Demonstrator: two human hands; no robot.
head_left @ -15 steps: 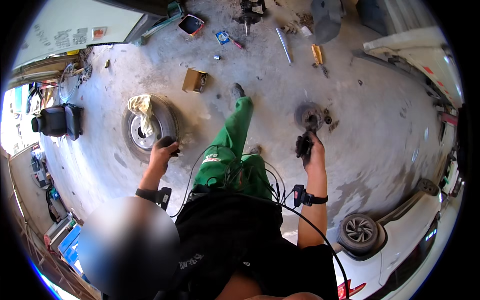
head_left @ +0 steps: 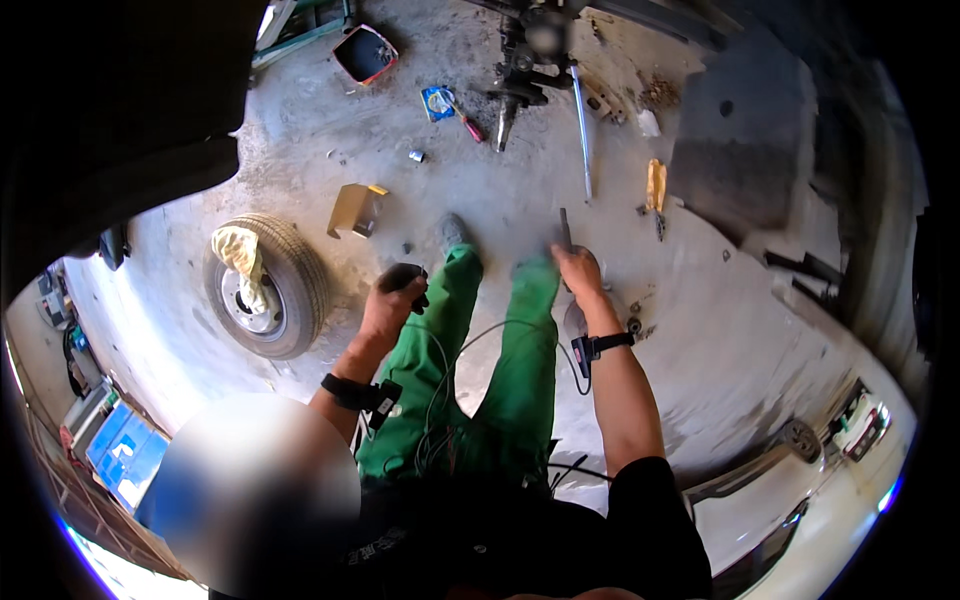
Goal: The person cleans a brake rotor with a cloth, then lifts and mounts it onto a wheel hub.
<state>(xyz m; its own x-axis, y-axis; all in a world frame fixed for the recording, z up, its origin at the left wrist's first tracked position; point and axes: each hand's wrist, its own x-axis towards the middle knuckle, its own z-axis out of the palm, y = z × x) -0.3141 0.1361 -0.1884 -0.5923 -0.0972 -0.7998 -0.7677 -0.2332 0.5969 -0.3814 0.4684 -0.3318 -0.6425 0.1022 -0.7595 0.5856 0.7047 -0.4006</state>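
Observation:
My left hand (head_left: 398,292) is closed in front of my left leg. Something dark shows at its fingers, but I cannot make out what. My right hand (head_left: 577,266) grips a dark bar-shaped thing (head_left: 565,230) that points away from me. Beyond both hands, a dark axle spindle (head_left: 508,120) hangs from a vehicle's underside at the top. A tyre on a silver rim (head_left: 300,290), draped with a pale yellow cloth (head_left: 240,262), lies on the floor left of my left hand. Partly hidden behind my right forearm is a round metal part (head_left: 578,320).
An open cardboard box (head_left: 352,210) and a red-rimmed black tray (head_left: 366,55) lie ahead. A long silver bar (head_left: 582,140), a red-handled tool (head_left: 470,126) and a yellow-wrapped item (head_left: 655,185) are on the floor. A dark panel (head_left: 745,140) stands right; a white car (head_left: 760,510) is lower right.
I have stepped forward, nearer the spindle. Both hands have moved closer together, and the thing in my right hand now points forward. A dark vehicle body fills the upper left.

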